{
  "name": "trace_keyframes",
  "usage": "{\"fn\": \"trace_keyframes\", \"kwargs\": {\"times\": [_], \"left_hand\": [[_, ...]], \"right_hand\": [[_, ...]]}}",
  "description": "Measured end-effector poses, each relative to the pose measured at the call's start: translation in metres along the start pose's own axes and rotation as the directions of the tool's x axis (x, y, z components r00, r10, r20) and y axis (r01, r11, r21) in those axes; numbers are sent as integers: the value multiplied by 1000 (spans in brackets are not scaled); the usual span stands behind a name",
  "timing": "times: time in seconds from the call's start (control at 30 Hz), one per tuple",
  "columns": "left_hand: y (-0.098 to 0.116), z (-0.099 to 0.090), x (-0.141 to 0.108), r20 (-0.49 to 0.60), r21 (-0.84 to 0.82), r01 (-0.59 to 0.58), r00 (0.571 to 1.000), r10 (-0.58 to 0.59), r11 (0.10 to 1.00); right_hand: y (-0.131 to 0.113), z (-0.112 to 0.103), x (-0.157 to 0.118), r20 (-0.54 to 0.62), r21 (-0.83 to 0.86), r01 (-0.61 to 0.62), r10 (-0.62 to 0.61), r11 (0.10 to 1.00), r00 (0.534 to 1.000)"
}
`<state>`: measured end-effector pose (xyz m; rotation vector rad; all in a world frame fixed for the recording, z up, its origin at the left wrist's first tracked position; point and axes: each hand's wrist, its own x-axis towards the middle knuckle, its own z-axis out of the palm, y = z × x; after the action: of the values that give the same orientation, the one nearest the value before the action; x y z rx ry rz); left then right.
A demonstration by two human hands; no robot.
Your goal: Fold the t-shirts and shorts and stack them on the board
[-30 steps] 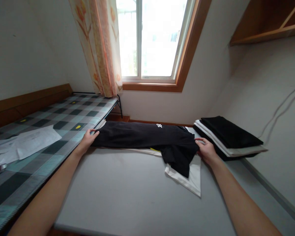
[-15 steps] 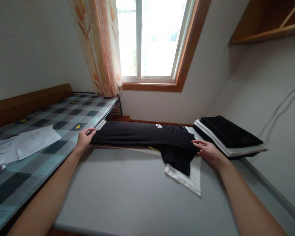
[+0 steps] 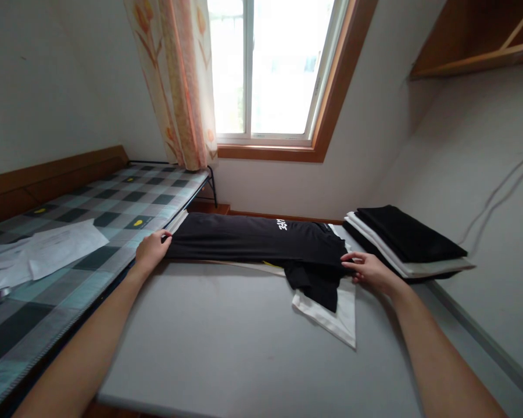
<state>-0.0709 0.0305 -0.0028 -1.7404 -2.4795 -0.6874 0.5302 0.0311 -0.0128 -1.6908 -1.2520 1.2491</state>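
A black T-shirt (image 3: 244,238) with white lettering lies folded lengthwise across the far part of the grey table (image 3: 244,337). My left hand (image 3: 153,251) pinches its hem corner at the left end. At the other end, my right hand (image 3: 368,270) grips the shirt's edge near the collar and shoulder, fingers closed on the cloth. One black sleeve hangs toward me over a white garment (image 3: 331,322), whose sleeve sticks out from underneath. More white cloth shows beneath the black shirt at its left end and beside the collar.
A stack of folded black and white clothes (image 3: 409,238) sits at the table's right. To the left is a bed with a checked mattress (image 3: 82,209), bearing white papers (image 3: 56,249). Behind are a curtain (image 3: 178,87) and a window (image 3: 279,75); a wooden shelf (image 3: 475,64) hangs upper right.
Both hands have shifted slightly toward me with the black shirt's near edge, and the lettering shows more fully. The white garment and the stack stay put.
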Motion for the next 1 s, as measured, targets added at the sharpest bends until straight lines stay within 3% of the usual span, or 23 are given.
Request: {"fn": "trace_keyframes", "kwargs": {"times": [0.17,0.4,0.5,0.6,0.67,0.77,0.87,1.0], "left_hand": [[3,-4,-3,-27,32,7,1000,-6,999],[-2,3,-1,-41,-10,-38,998,38,999],[-3,7,3,-21,-221,-25,1000,21,975],[-3,10,8,67,-513,-2,997,42,858],[-4,11,10,94,-572,6,994,59,820],[-5,9,11,40,-482,-31,998,58,876],[-5,7,8,-49,-321,-72,997,60,944],[-3,6,2,-60,-115,-114,992,107,987]], "right_hand": [[0,2,1,-20,-47,48,-49,998,999],[-2,8,2,-60,-191,171,-186,967,981],[-6,10,0,-90,-166,213,-230,963,969],[-11,10,-7,-76,-119,225,-234,967,969],[-14,9,-11,-42,-169,246,-256,954,966],[-15,7,-11,-68,-376,299,-348,877,935],[-13,6,-7,-107,-558,349,-482,753,870],[-15,10,-4,48,-589,463,-543,662,838]]}}
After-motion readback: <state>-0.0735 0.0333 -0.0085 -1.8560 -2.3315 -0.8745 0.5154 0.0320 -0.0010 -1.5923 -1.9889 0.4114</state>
